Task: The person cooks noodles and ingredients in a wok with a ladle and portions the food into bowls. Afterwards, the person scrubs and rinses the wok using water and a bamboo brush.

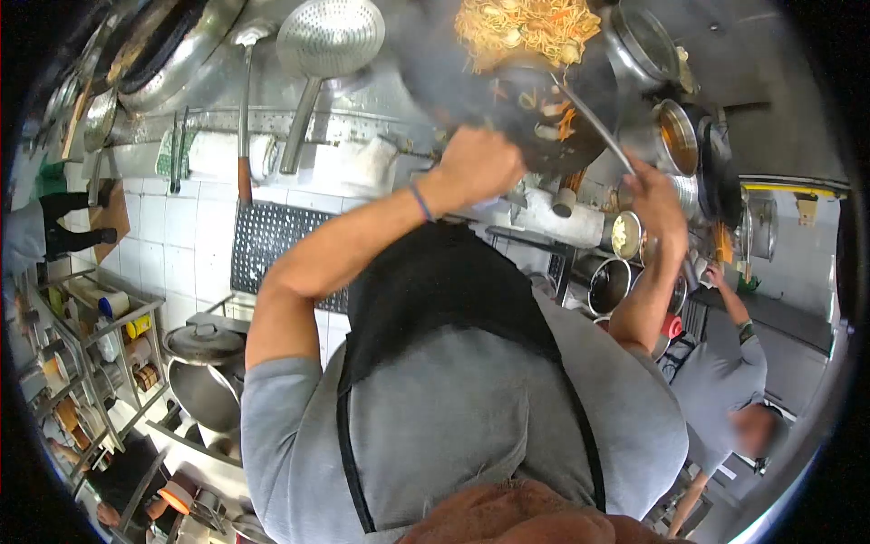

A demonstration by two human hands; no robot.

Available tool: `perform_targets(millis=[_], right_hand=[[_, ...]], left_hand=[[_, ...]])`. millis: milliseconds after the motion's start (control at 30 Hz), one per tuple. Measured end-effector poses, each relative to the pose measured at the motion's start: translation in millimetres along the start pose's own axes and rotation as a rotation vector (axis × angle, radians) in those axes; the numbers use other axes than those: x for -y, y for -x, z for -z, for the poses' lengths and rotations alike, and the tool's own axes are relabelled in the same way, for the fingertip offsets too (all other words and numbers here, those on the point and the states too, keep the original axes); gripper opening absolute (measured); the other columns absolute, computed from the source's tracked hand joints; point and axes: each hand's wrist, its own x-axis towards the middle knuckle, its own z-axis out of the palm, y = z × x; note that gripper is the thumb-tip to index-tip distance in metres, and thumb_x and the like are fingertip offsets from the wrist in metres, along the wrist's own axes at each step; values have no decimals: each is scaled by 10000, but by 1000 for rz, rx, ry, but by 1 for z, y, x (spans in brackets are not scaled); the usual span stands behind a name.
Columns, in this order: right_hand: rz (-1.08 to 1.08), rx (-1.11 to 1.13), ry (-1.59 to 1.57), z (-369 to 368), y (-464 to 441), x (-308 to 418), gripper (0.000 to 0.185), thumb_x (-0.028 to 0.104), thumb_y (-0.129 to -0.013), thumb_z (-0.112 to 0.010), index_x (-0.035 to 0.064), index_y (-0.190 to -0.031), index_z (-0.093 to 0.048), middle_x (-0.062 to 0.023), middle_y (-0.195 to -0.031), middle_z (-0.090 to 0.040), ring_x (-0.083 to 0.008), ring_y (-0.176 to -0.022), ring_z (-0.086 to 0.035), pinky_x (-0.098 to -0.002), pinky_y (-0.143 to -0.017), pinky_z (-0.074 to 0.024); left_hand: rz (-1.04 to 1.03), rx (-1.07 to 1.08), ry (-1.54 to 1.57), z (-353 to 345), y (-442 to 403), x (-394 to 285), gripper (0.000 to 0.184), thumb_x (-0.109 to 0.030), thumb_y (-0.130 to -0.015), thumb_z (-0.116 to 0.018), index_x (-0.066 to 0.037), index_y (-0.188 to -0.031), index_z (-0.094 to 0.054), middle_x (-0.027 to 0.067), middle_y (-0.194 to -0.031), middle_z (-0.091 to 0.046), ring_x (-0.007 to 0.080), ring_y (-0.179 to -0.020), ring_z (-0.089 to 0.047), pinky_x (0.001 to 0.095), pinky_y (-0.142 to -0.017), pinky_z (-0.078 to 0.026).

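Note:
My left hand is closed in a fist at the near edge of a dark wok, gripping it there; the exact grip spot is hidden under the fingers, and a bit of pale cloth shows below. My right hand is wrapped round the long metal handle of a wok ladle, whose head reaches into the wok and is partly hidden by food and steam. Noodles with carrot strips and pale pieces are heaped at the far side. Loose carrot strips and pale pieces lie nearer me.
A perforated skimmer and another ladle lie left of the wok. Pots and a sauce container crowd the right. A co-worker stands at right, one arm reaching forward. At left are a shelf rack and a large pot.

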Motion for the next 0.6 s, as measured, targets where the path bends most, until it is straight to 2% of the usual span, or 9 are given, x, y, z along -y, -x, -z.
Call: perform_targets(millis=[67,100,200,233,333,433,500,533,600], right_hand=[[79,1,65,11,-5,9,467,184,-955,-587,314,-1400,-530,-168,-1236,-638,-410,-1130,-604,-465,-955,-485],[54,-22,120,8,-9,23,468,188,-957,-577,297,-1409,-522,-195,-1218,-638,-418,-1120,-606,-473,-944,-488],[52,-68,116,-22,-34,32,477,190,-957,-567,288,-1420,-509,-224,-1184,-643,-420,-1100,-614,-491,-934,-486],[-28,-65,71,-29,-30,41,481,185,-956,-565,284,-1423,-505,-243,-1154,-647,-419,-1090,-619,-492,-930,-488],[58,-105,20,-26,-8,18,472,181,-952,-576,277,-1410,-521,-237,-1143,-654,-427,-1072,-623,-491,-926,-491],[110,-40,-10,-1,6,2,477,169,-937,-595,259,-1401,-529,-241,-1142,-648,-431,-1055,-620,-483,-919,-495],[103,-8,66,1,-6,9,482,165,-925,-609,234,-1396,-533,-249,-1156,-631,-433,-1058,-612,-482,-910,-495],[171,-51,65,-9,-20,7,482,164,-925,-608,230,-1397,-532,-250,-1154,-631,-437,-1056,-610,-484,-909,-493],[306,-143,70,-34,-44,0,483,163,-925,-606,221,-1398,-529,-252,-1150,-630,-444,-1052,-606,-489,-907,-491]], left_hand=[[8,-98,41,25,-41,11,324,-331,-824,-626,-97,-614,-702,151,-577,-641,339,-526,-651,453,-490,-518],[92,-67,37,35,-61,18,344,-350,-840,-606,-98,-628,-707,157,-584,-638,347,-533,-646,472,-497,-512],[79,-179,13,2,-73,28,353,-359,-843,-600,-95,-636,-708,153,-588,-645,349,-523,-646,484,-505,-514],[67,-143,23,-15,-58,22,335,-348,-834,-603,-99,-638,-712,156,-600,-657,349,-536,-659,482,-520,-523],[86,99,50,-15,-11,4,325,-346,-828,-608,-101,-642,-714,161,-618,-669,342,-596,-686,463,-547,-539],[-23,42,30,26,-28,-3,318,-325,-829,-602,-99,-632,-710,169,-625,-668,340,-591,-685,461,-560,-546],[24,-80,42,39,-70,14,311,-310,-828,-597,-104,-622,-705,171,-626,-667,338,-577,-680,462,-557,-546],[39,-151,44,42,-85,20,307,-303,-828,-595,-106,-617,-702,171,-626,-666,338,-570,-678,463,-555,-545],[71,-111,13,19,-74,20,295,-296,-827,-591,-119,-622,-708,174,-632,-667,337,-585,-683,465,-561,-546]])
